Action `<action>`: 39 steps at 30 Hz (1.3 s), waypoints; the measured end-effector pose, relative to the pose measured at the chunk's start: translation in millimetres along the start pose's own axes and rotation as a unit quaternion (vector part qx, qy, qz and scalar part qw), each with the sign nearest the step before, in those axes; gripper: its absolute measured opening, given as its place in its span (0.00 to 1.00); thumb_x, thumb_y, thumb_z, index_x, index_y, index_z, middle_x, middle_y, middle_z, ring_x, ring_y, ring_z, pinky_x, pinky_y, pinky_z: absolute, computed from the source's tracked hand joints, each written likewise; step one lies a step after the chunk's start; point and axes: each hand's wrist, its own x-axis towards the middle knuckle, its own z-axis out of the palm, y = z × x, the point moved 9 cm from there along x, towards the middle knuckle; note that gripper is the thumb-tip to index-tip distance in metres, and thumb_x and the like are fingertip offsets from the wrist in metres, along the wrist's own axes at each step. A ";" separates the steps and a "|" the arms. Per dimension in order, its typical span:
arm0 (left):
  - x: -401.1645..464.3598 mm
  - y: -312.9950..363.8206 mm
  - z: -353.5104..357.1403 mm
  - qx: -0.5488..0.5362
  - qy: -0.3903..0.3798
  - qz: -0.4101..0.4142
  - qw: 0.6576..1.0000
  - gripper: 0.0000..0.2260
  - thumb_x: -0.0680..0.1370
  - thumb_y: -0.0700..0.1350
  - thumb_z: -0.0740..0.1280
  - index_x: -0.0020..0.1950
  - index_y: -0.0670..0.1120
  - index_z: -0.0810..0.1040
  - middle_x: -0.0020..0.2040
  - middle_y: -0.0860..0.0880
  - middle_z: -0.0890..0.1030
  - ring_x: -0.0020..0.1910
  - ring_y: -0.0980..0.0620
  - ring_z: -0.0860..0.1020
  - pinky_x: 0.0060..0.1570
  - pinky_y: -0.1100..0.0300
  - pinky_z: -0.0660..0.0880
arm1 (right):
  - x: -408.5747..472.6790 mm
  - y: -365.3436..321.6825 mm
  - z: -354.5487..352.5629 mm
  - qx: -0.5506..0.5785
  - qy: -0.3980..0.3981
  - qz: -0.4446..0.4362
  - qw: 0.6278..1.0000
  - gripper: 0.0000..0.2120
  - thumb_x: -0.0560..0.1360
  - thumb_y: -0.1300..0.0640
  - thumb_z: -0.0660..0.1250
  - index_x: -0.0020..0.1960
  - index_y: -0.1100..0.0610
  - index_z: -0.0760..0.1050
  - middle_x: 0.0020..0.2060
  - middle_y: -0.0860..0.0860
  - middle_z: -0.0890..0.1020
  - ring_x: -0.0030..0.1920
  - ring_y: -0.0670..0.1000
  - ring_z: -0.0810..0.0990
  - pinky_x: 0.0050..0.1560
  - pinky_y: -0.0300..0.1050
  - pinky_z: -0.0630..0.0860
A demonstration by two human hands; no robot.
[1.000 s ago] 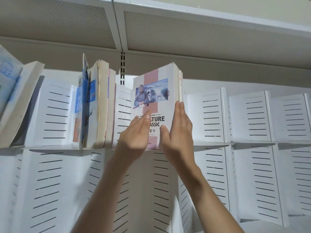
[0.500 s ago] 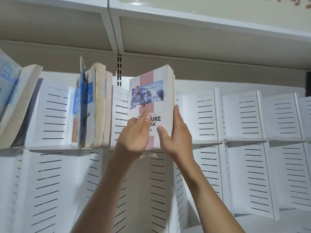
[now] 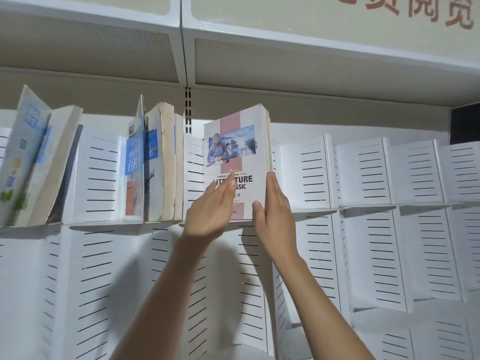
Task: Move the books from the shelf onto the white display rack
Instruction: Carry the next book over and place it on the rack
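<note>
The pink-and-white book point(image 3: 237, 162) stood upright on a ledge of the white display rack point(image 3: 363, 178), its cover turned outward and its lower edge resting on the ledge between two slotted dividers. The cover carried a painted figure above the words "LITERATURE CLASSIC", partly hidden by fingers; the page block looked thick and square, with no bent corners to be seen. The book was being steadied from both sides. The left hand point(image 3: 210, 214) was laid against the front cover with fingers nearly straight, nothing being gripped. The right hand point(image 3: 272, 211) was pressed flat along the fore-edge, fingers extended upward and the thumb touching the lower cover; no curl round the book was visible. The step in hand was judged to be the seating of this book in its slot. The next move would call for both hands to be eased away without the book being tipped. To the left, worn paperbacks point(image 3: 155, 165) leaned in a neighbouring bay, and further blue-covered books point(image 3: 31, 154) were tilted at the far left.
</note>
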 end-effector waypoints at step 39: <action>-432.3 17.0 -183.3 0.278 0.018 -0.131 0.951 0.40 0.76 0.74 0.39 0.79 0.54 0.64 0.81 0.47 0.57 0.80 0.44 0.51 0.76 0.38 0.53 | -309.6 -249.8 -89.3 0.030 -0.150 -0.016 0.988 0.28 0.80 0.39 0.55 0.75 0.51 0.67 0.78 0.48 0.62 0.80 0.50 0.53 0.75 0.58 0.62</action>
